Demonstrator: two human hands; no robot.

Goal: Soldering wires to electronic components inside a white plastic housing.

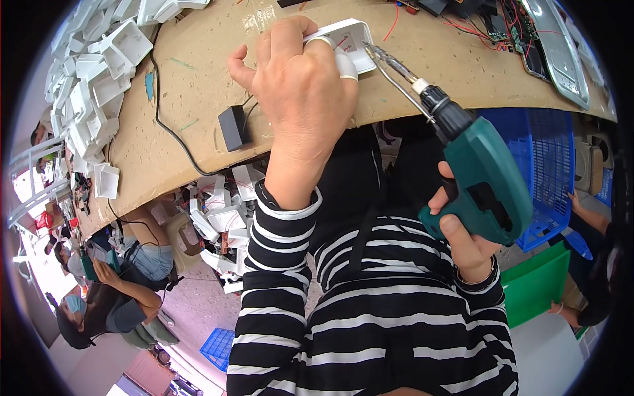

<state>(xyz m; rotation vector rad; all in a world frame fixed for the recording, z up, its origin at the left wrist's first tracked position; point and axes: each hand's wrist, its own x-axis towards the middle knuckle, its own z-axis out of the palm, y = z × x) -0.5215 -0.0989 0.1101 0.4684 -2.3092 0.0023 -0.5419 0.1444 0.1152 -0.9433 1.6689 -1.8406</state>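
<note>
**Green soldering gun (489, 171) in the right hand (472, 247), white casing (356, 32) at the left hand (300, 86)**

Nearest is the person's striped top (389, 317). In front of it, at the right, the right fingers are wrapped around the gun's handle, closed except for the gap the grip fills. The gun looks moderately heavy, with its weight toward the back; its hard handle should be a secure hold, while the bare metal tip (395, 64) is probably hot and best kept clear of skin.

Beyond, on the near part of the counter (205, 72), sits the open casing, tilted, with a bit of red wire inside. The left hand arches over its left side, with white wraps on the index finger and thumb; those two bend close together, but I cannot tell whether they grip the casing or something in it. The tip reaches its right rim; contact is unclear. The casing seems light, stiff and a little slick, best held by its outer walls, and the thin wire could tear loose.

A small black box (232, 127) lies left of the wrist. Farther out are heaped white casings (99, 79) at the left and red-wired circuit boards (498, 33) at the right. A masked co-worker (125, 297) sits off to the left.
</note>
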